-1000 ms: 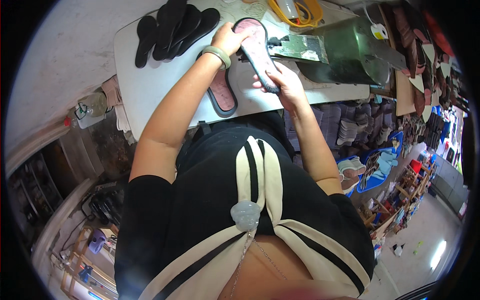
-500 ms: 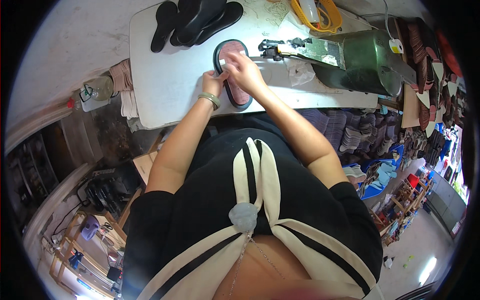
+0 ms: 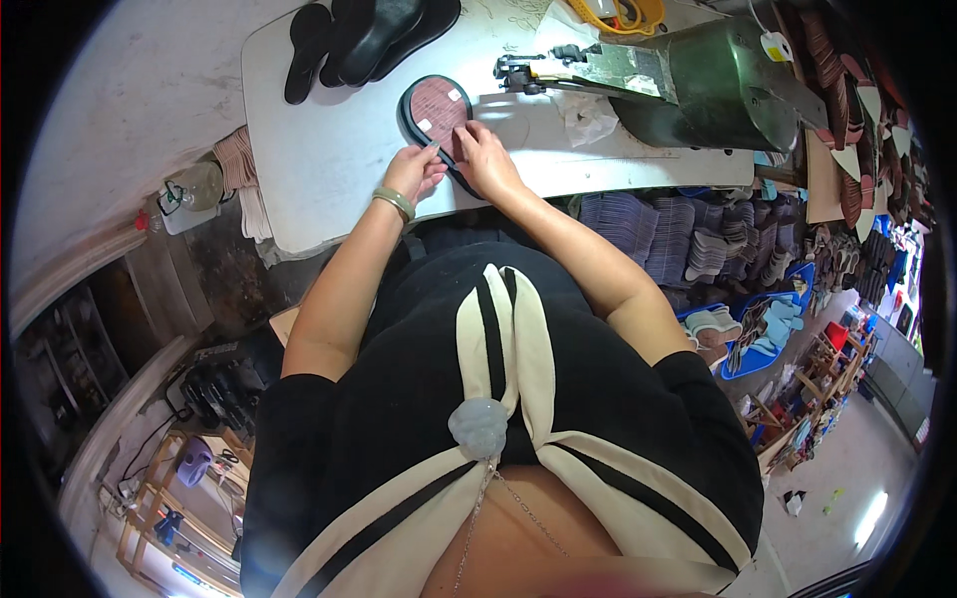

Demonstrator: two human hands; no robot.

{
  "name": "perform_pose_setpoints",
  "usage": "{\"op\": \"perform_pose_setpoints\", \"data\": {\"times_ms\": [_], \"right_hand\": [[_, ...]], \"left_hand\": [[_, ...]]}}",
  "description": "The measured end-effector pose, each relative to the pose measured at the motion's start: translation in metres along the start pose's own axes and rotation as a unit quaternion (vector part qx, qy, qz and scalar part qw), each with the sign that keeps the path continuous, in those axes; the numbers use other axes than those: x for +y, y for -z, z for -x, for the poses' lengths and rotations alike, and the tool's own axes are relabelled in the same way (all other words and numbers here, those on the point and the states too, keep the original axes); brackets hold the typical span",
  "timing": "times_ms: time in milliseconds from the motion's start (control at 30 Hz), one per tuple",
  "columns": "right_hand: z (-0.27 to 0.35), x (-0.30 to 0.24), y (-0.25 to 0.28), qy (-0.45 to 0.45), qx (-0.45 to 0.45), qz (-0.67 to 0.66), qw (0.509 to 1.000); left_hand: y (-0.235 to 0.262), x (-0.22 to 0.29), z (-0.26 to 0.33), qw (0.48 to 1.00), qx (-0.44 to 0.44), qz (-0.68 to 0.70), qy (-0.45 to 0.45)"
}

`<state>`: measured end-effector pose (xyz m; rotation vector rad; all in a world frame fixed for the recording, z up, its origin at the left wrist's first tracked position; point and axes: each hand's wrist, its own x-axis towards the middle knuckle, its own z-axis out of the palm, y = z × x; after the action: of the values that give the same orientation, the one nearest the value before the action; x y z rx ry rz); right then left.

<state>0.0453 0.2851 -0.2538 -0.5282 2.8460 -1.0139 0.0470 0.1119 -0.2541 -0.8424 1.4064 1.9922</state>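
A shoe sole [image 3: 435, 100] with a raised black rim and a reddish-brown insole lies on the white table in front of me, toe end pointing away. Two small white patches sit on its toe half. My left hand [image 3: 416, 171] is closed at the sole's left edge, thumb along the rim and fingers curled. From the right, my right hand [image 3: 486, 164] bends its fingers over the middle of the insole, fingertips pressed on it. The heel end is mostly covered by my hands. A pale bangle circles my left wrist.
Several black soles [image 3: 374, 40] lie at the table's far left. A green sewing machine [image 3: 698, 95] reaches in from the right, with crumpled white paper [image 3: 586, 118] below its arm. Behind it stands a yellow basket [image 3: 638, 15]. Stacked insoles [image 3: 658, 234] fill the space below the table's right edge.
My right hand has moved from the toe area down to the middle of the insole, uncovering the two white patches. My left hand sits slightly lower along the rim. The view has shifted a little.
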Motion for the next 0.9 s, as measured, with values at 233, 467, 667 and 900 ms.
{"op": "perform_pose_setpoints", "data": {"times_ms": [233, 467, 667, 900], "right_hand": [[0.005, -0.023, 0.036, 0.101, 0.051, -0.150, 0.982], [-0.014, -0.035, 0.112, -0.191, -0.089, -0.564, 0.798], [-0.009, -0.036, 0.115, -0.207, -0.003, -0.532, 0.821], [-0.003, -0.059, 0.140, 0.046, 0.119, 0.044, 0.991]], "left_hand": [[-0.024, 0.019, 0.061, 0.985, -0.071, 0.128, -0.094], [-0.034, 0.056, 0.077, 0.969, -0.191, 0.083, -0.129], [-0.062, 0.067, 0.075, 0.969, -0.166, 0.035, -0.179], [-0.109, 0.080, 0.069, 0.970, -0.098, 0.124, -0.186]]}}
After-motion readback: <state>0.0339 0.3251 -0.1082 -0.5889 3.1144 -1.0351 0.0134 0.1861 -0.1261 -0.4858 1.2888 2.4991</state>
